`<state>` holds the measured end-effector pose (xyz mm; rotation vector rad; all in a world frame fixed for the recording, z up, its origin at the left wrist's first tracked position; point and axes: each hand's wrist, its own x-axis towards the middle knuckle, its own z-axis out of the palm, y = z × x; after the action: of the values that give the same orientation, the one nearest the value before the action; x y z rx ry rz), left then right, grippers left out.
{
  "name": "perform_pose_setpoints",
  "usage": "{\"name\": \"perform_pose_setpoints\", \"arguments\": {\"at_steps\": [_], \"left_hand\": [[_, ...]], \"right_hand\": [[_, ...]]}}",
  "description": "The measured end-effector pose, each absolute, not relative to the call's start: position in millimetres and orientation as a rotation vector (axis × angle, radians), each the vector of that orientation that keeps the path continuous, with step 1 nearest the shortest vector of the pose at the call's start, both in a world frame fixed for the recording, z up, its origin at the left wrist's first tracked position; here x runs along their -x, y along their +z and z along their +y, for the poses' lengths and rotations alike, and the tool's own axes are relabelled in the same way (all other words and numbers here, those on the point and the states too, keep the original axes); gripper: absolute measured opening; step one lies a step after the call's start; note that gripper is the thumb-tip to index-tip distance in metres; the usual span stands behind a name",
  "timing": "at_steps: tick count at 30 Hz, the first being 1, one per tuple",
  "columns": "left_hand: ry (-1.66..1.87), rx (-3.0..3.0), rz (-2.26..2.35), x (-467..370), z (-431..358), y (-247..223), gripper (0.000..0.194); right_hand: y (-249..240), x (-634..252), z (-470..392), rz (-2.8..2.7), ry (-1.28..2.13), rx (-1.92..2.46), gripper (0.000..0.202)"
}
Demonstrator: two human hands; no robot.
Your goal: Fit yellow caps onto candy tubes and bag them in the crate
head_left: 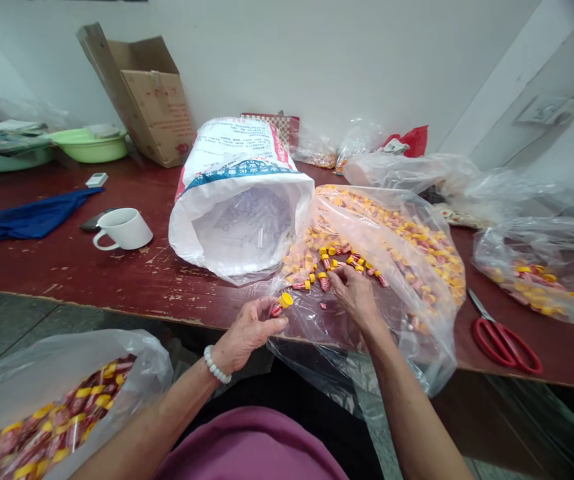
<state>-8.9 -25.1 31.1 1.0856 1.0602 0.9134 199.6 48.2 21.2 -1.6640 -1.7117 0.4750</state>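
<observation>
My left hand (254,328), with a beaded bracelet at the wrist, holds a small red piece with a yellow cap (285,301) between thumb and fingers, cap upward. My right hand (355,293) reaches into the mouth of a clear plastic bag (429,347), its fingertips closed at a red, yellow-capped piece (324,282); whether they grip it is hidden. Many more such pieces fill that bag. Behind my hands lies a white sack (239,148) on its side, its mouth toward me, with clear tubes (261,217) inside.
Red-handled scissors (507,341) lie right, beside another bag of pieces (547,293). A white mug (125,230) and blue cloth (31,217) are left. A large bag of capped pieces (61,427) stands below the table edge. A cardboard box (154,107) is behind.
</observation>
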Motion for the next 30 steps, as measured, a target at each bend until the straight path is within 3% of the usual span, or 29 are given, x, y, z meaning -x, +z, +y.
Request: {"name": "perform_pose_setpoints", "arguments": {"at_steps": [3,6,15,22,26,30], "left_hand": [[0.875,-1.146,1.105,2.4,-28.2,29.9,0.028],[0.868,-1.215,1.063,-1.5,-30.1,30.6,0.027],[0.923,-1.353,1.119,8.1,-32.3,37.4,0.016],[0.927,-1.356,1.035,10.6,-33.7,39.7,0.017],[0.862,-1.136,1.07,19.2,-33.7,40.6,0.022],[0.874,-0.949,0.991,24.1,-35.6,37.4,0.021]], "right_hand": [[39.6,-173.9,19.6,-1.607,0.661,1.355,0.03],[45.4,-143.1,-6.7,-1.564,0.786,1.099,0.02],[43.7,-141.3,-22.5,-1.728,0.572,1.057,0.021],[44.9,-138.6,-30.5,-1.999,0.773,1.0,0.021],[40.3,-138.5,-29.4,-1.798,0.859,0.99,0.031],[31.0,-129.1,-33.4,-1.979,0.603,0.96,0.087]]}}
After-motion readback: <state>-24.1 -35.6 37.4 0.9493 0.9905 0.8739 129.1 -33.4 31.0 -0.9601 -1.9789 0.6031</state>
